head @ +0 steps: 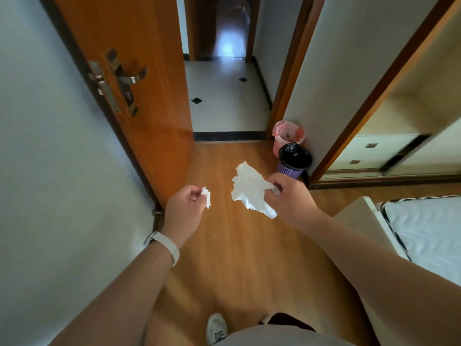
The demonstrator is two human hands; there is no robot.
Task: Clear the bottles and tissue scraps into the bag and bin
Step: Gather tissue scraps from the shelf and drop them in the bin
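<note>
The person stood on the wooden floor (pixel 239 245), facing the purple bin (pixel 294 159) with its black liner. The right hand (pixel 287 199) hung just in front of that bin, fingers pinched on a large crumpled tissue (pixel 249 189) that spread out to the bin's left. The left hand (pixel 185 207), farther left of the bin, had its fingers curled round a small tissue scrap (pixel 206 196). A pink-lined bin (pixel 288 133) stood just behind the purple one, and an open orange door (pixel 139 96) well to its left.
</note>
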